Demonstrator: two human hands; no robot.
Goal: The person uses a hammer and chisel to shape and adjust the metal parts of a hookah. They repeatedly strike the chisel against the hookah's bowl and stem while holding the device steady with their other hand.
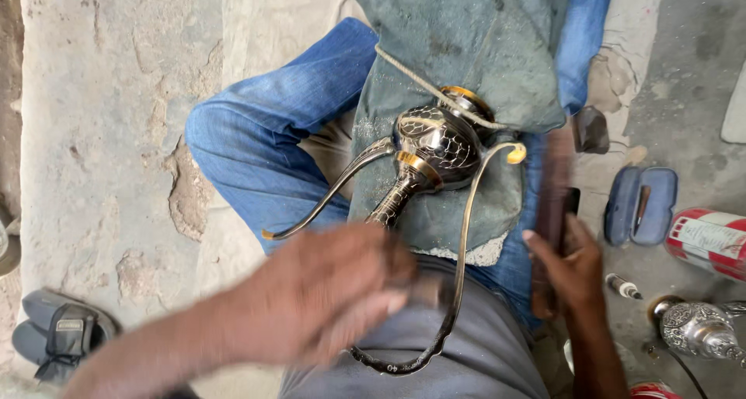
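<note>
Blurring left hand point(326, 290) hides brass pot point(431, 146) neck top.

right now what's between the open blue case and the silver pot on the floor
In the head view, a small pen-like tool lies on the bare concrete between the open blue case and the silver pot.

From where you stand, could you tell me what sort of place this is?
Probably a small metalcraft workshop, worked on the floor: an engraved metal ewer lies on a lap cloth, another ornate vessel rests on the cracked concrete floor.
</note>
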